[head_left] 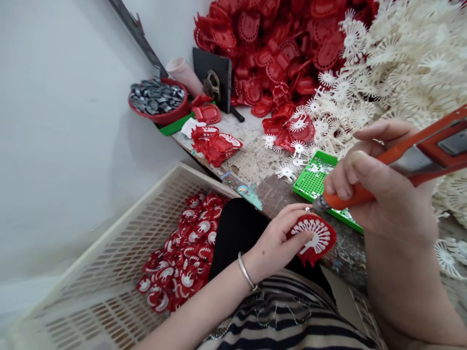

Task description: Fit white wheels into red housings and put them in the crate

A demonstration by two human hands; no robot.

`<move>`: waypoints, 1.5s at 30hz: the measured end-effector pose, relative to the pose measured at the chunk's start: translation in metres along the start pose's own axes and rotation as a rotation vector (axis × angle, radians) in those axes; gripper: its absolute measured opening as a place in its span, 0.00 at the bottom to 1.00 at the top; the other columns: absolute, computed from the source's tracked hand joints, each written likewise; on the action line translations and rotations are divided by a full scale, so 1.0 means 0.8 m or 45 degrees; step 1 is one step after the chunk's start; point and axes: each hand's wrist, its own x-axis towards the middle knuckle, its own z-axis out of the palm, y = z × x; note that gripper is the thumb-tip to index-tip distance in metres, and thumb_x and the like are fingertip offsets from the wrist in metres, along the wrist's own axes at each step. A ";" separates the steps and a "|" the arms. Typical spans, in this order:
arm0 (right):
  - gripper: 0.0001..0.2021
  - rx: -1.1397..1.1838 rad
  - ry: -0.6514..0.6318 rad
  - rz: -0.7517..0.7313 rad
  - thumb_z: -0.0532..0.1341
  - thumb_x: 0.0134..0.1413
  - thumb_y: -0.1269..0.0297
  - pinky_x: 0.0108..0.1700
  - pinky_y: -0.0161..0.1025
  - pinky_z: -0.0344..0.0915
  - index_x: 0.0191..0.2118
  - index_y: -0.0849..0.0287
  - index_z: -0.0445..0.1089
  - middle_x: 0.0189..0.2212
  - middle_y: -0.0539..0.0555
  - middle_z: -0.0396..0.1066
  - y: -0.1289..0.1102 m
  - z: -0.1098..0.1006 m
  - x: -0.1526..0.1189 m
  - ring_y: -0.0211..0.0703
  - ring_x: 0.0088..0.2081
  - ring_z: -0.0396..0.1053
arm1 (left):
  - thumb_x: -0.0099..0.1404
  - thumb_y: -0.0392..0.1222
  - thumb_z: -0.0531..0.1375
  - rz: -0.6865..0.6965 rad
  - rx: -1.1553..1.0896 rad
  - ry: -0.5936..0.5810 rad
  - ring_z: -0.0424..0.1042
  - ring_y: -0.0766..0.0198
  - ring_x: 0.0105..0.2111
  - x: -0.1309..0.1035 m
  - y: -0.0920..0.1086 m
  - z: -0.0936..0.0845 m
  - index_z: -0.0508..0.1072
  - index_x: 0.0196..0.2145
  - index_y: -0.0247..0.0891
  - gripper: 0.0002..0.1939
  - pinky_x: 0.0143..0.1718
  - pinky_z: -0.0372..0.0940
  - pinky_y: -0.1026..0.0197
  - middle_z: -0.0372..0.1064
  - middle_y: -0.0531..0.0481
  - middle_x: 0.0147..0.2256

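Observation:
My left hand (279,243) grips a red plastic piece (314,250) with a white fan-shaped part (318,232) lying on it, thumb on top, above my lap. Wrapped in my right hand (383,189) is an orange electric screwdriver (408,155) that slants down to the left. Its grey tip (321,203) is just above the red piece, by my left fingertips, where a tiny metallic bit (308,209) shows. Behind the tip lies a green tray (310,182) holding small silvery parts.
Red pieces (277,58) and white fan parts (401,73) are heaped at the back and right. A red bowl of dark metal parts (158,99) sits back left, near a few red pieces (217,146). A cream crate (120,214) with assembled pieces (182,257) stands left of my lap.

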 end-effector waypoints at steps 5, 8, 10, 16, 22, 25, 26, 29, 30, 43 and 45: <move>0.12 0.002 -0.020 0.030 0.66 0.47 0.64 0.20 0.38 0.61 0.37 0.50 0.64 0.17 0.41 0.58 -0.001 0.002 -0.004 0.36 0.15 0.59 | 0.64 0.39 0.59 0.056 0.060 0.045 0.68 0.55 0.51 -0.004 -0.001 0.003 0.74 0.47 0.38 0.14 0.56 0.63 0.52 0.69 0.42 0.50; 0.12 0.018 -0.035 0.035 0.67 0.46 0.64 0.20 0.39 0.61 0.36 0.50 0.64 0.17 0.41 0.58 -0.001 0.002 -0.004 0.36 0.15 0.60 | 0.65 0.38 0.59 0.122 0.100 0.066 0.69 0.56 0.51 -0.005 -0.002 0.006 0.73 0.47 0.38 0.13 0.56 0.63 0.53 0.70 0.42 0.48; 0.12 0.037 -0.033 0.043 0.67 0.46 0.65 0.20 0.39 0.61 0.36 0.50 0.64 0.17 0.41 0.59 -0.001 0.001 -0.004 0.36 0.15 0.60 | 0.65 0.37 0.59 0.153 0.116 0.070 0.69 0.57 0.50 -0.006 -0.002 0.007 0.73 0.47 0.37 0.13 0.55 0.63 0.55 0.70 0.42 0.48; 0.13 0.032 -0.012 0.053 0.67 0.45 0.62 0.19 0.38 0.61 0.36 0.50 0.63 0.17 0.41 0.58 0.000 0.002 -0.003 0.35 0.15 0.59 | 0.65 0.36 0.58 0.201 0.120 0.085 0.70 0.58 0.50 -0.008 -0.005 0.008 0.73 0.48 0.37 0.14 0.55 0.64 0.55 0.70 0.41 0.49; 0.11 0.009 -0.053 0.021 0.66 0.48 0.64 0.19 0.38 0.61 0.37 0.50 0.64 0.17 0.41 0.58 0.004 0.000 -0.003 0.36 0.15 0.59 | 0.66 0.37 0.58 0.218 0.165 0.090 0.70 0.57 0.50 -0.009 -0.008 0.008 0.73 0.49 0.39 0.14 0.55 0.65 0.53 0.71 0.41 0.48; 0.11 0.003 -0.078 0.017 0.65 0.49 0.64 0.19 0.39 0.61 0.38 0.49 0.64 0.17 0.42 0.58 0.005 0.000 -0.004 0.36 0.15 0.59 | 0.65 0.36 0.58 0.220 0.185 0.100 0.70 0.58 0.50 -0.010 -0.008 0.007 0.73 0.49 0.37 0.14 0.55 0.65 0.55 0.70 0.40 0.49; 0.11 0.007 -0.080 0.009 0.65 0.49 0.64 0.19 0.39 0.61 0.38 0.49 0.64 0.17 0.42 0.58 0.005 0.000 -0.005 0.36 0.15 0.58 | 0.65 0.36 0.58 0.220 0.194 0.097 0.70 0.58 0.51 -0.010 -0.008 0.007 0.73 0.49 0.37 0.14 0.55 0.65 0.55 0.70 0.40 0.50; 0.11 0.015 -0.066 -0.013 0.65 0.48 0.66 0.18 0.39 0.60 0.37 0.50 0.65 0.17 0.42 0.59 0.006 0.001 -0.006 0.36 0.14 0.57 | 0.66 0.35 0.57 0.225 0.231 0.089 0.70 0.57 0.51 -0.011 -0.008 0.006 0.73 0.50 0.37 0.15 0.55 0.65 0.55 0.70 0.40 0.50; 0.10 0.008 -0.063 -0.017 0.65 0.48 0.66 0.18 0.39 0.61 0.37 0.50 0.65 0.17 0.42 0.59 0.007 0.001 -0.007 0.36 0.14 0.57 | 0.66 0.35 0.57 0.227 0.243 0.086 0.70 0.57 0.51 -0.012 -0.008 0.005 0.73 0.50 0.38 0.15 0.55 0.65 0.55 0.70 0.40 0.50; 0.11 0.030 -0.139 -0.019 0.66 0.51 0.66 0.19 0.37 0.62 0.39 0.50 0.65 0.19 0.41 0.60 0.012 0.001 -0.009 0.34 0.15 0.58 | 0.65 0.34 0.58 0.224 0.271 0.046 0.70 0.57 0.52 -0.015 -0.010 0.002 0.72 0.50 0.37 0.16 0.55 0.65 0.54 0.70 0.40 0.51; 0.10 0.060 -0.147 -0.050 0.66 0.51 0.67 0.18 0.37 0.62 0.39 0.51 0.66 0.19 0.42 0.61 0.014 0.001 -0.008 0.34 0.14 0.58 | 0.65 0.33 0.58 0.251 0.275 0.061 0.70 0.57 0.52 -0.016 -0.009 0.001 0.71 0.50 0.36 0.15 0.55 0.65 0.54 0.70 0.39 0.51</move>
